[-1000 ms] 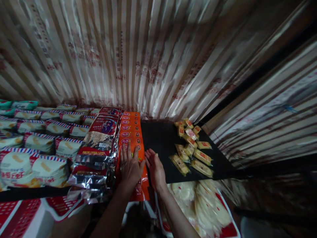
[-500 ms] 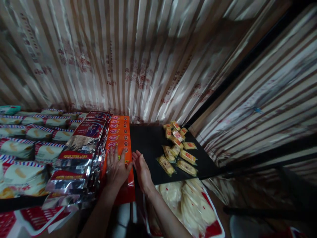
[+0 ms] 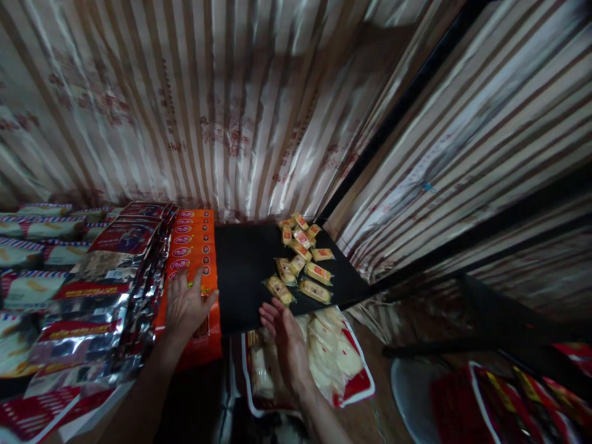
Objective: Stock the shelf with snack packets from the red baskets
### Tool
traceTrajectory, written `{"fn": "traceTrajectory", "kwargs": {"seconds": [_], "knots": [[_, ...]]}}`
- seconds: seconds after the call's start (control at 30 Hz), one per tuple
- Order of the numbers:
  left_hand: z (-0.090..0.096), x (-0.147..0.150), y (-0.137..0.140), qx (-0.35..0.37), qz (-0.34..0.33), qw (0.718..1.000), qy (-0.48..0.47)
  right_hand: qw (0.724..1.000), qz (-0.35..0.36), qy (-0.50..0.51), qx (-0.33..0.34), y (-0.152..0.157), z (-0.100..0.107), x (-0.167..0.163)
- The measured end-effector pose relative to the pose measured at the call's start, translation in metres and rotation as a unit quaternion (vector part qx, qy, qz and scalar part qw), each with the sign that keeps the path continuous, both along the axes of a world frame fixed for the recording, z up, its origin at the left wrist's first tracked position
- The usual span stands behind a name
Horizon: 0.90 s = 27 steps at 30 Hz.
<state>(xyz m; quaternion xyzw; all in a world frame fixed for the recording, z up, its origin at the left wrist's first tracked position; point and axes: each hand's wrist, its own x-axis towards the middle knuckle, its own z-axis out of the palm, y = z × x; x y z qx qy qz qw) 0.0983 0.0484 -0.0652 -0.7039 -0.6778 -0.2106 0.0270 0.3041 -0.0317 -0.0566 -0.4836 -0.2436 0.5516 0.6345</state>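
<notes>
My left hand [image 3: 185, 303] lies with fingers spread on a row of overlapping orange snack packets [image 3: 197, 246] on the black shelf [image 3: 240, 259]. Nothing is gripped in it. My right hand [image 3: 284, 330] is held in the air, fingers stretched and palm turned inward, with nothing in it. It hovers over the front edge of the shelf, just below a loose group of small yellow wrapped cakes [image 3: 280, 290]. Beneath my right forearm stands a red and white basket [image 3: 367, 394] holding clear bags of pale flat food [image 3: 330, 351].
Left of the orange packets lie dark red and silver pouches [image 3: 124, 246], then rows of white bread-like packs [image 3: 34, 290]. A corrugated, striped sheet wall [image 3: 231, 111] closes off the back. At lower right are a pale round tub [image 3: 407, 394] and red packets [image 3: 518, 401].
My right hand has moved away from the orange packets' right edge, toward the yellow cakes. My left hand stays on the packets. The view has swung to the right.
</notes>
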Motion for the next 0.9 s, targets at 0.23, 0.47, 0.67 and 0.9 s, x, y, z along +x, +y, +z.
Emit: {"fn": "traceTrajectory", "kwargs": {"seconds": [0.23, 0.47, 0.67, 0.9], "knots": [[0.000, 0.001, -0.005, 0.043, -0.029, 0.998, -0.033, 0.974, -0.122, -0.184, -0.048, -0.055, 0.000, 0.068], [0.025, 0.038, -0.043, 0.128, -0.167, 0.967, -0.142, 0.895, -0.150, -0.415, -0.066, -0.074, -0.032, 0.126], [0.011, 0.074, -0.091, 0.118, -0.313, 0.930, -0.150, 0.835, -0.087, -0.542, -0.037, -0.068, -0.051, 0.132], [0.009, 0.080, -0.102, 0.051, -0.290, 0.942, -0.159, 0.765, -0.066, -0.640, 0.029, -0.063, -0.049, 0.122]]}}
